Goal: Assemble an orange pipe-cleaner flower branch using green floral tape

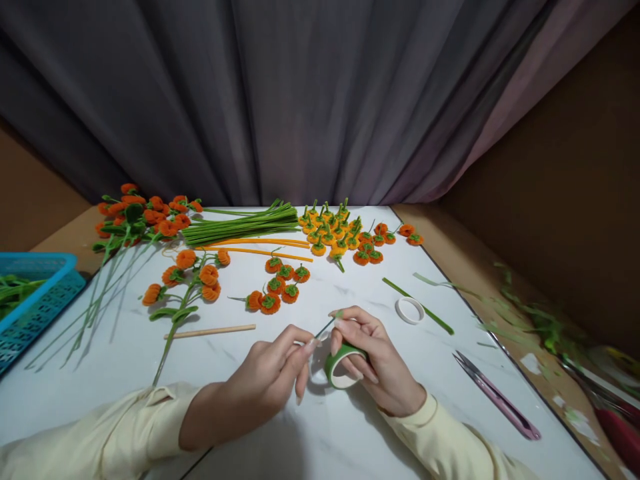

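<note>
My left hand (270, 373) pinches one end of a thin dark green wire (325, 327) between thumb and fingertips. At the wire's other end, my right hand (383, 357) pinches it with thumb and forefinger, and a bit of green shows at the tip. Hooked on the lower fingers of that same hand is a roll of green floral tape (329, 373). Just beyond my hands lies a group of small orange chenille pumpkins (275, 285) with green tops. To the left rests a branch of orange pumpkins with green leaves (176, 317).
Behind are green chenille stems (245, 225), orange stems (260, 252), yellow pumpkins (327, 233) and finished orange branches (155, 215). A wooden stick (213, 331) and blue basket (55, 293) lie left. Right are a white ring (410, 311), pink thread snips (500, 399) and green scraps (545, 327).
</note>
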Tool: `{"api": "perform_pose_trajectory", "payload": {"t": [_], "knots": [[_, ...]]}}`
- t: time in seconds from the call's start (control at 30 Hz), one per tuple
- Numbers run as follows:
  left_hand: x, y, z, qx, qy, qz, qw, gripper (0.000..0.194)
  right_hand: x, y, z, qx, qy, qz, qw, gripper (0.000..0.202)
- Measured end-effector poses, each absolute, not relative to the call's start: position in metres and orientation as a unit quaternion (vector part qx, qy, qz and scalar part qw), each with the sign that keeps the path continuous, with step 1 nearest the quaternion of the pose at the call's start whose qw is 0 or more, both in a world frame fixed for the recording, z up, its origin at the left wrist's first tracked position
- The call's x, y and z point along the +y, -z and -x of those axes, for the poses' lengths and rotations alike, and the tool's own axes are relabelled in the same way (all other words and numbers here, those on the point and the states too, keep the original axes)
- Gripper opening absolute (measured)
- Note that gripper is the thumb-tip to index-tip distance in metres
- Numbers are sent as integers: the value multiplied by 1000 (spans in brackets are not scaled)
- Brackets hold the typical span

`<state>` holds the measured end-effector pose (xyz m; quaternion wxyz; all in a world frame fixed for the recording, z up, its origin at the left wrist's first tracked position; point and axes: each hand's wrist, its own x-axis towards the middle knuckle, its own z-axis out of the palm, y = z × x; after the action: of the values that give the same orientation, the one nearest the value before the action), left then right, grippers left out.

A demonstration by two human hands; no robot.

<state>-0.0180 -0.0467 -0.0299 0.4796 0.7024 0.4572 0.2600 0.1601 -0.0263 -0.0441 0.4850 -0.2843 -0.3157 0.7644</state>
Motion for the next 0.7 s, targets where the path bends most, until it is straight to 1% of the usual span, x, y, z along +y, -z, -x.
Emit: {"api": "perform_pose_trajectory", "payload": {"t": [0.2, 0.33, 0.47, 0.57, 0.6, 0.7], "knots": [[-49, 20, 17, 429, -247, -668, 556, 24, -29, 42, -160, -323, -780, 264, 466, 20], [-49, 24, 16, 411, -261, -627, 608, 28, -29, 41, -159, -323, -780, 254, 471, 12], [-47, 31, 15, 437, -297, -610, 591, 26, -29, 40, -158, -334, -769, 284, 465, 12], [-46, 34, 16, 449, -330, -604, 569, 41, -29, 40, -158, -345, -762, 299, 458, 13], [-46, 35, 16, 445, -335, -619, 554, 43, -29, 40, -158, -349, -763, 298, 456, 14], [-46, 35, 19, 421, -332, -669, 515, 41, -29, 43, -158, -344, -772, 284, 452, 16]]}}
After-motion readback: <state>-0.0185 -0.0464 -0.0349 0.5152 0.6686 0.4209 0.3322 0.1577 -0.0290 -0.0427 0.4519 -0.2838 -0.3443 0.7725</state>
